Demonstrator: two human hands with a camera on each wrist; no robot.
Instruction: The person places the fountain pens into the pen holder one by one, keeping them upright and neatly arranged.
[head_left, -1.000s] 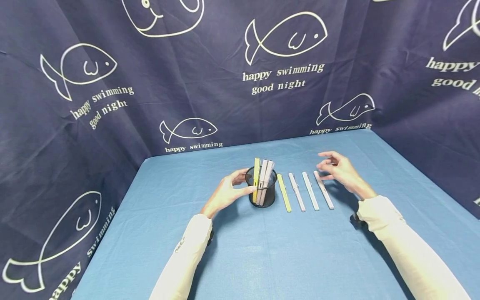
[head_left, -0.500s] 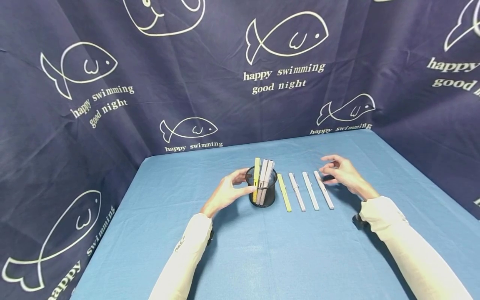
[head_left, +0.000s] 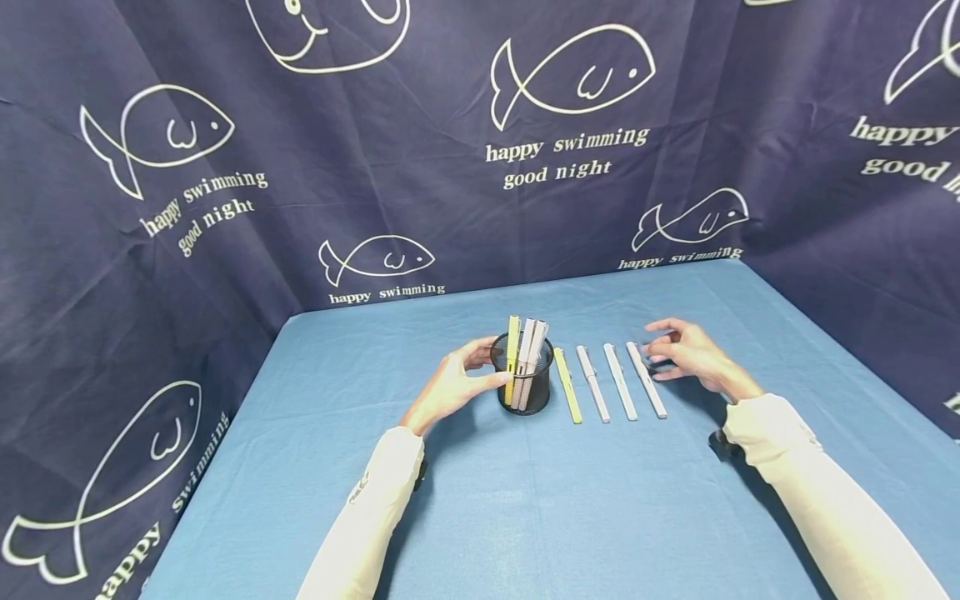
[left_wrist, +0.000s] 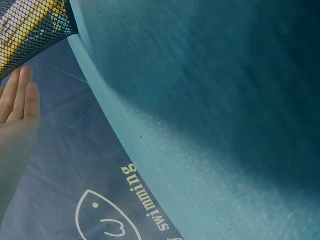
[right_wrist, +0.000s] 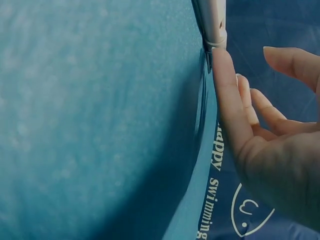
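Observation:
A black mesh pen holder (head_left: 528, 396) stands upright on the blue table, with a yellow pen (head_left: 513, 346) and pale pens (head_left: 531, 342) in it. My left hand (head_left: 453, 385) holds its left side, thumb in front and fingers behind. To its right lie a yellow-green pen (head_left: 567, 385), a pale lilac pen (head_left: 593, 383), a pale bluish pen (head_left: 620, 382) and a pale pinkish pen (head_left: 647, 380), roughly parallel. My right hand (head_left: 693, 358) is beside the pinkish pen's upper end, fingers spread and holding nothing. In the right wrist view a digit (right_wrist: 230, 95) appears to touch that pen (right_wrist: 212, 22).
Blue cloth (head_left: 525, 517) covers the table. A dark blue curtain (head_left: 450, 192) with white fish drawings and lettering hangs behind and along both sides. Dark straps with small devices (head_left: 722, 446) sit at the wrists.
My right hand has shifted slightly right and toward me, along the rightmost pen. My left hand, the pen holder and the lying pens stay where they were.

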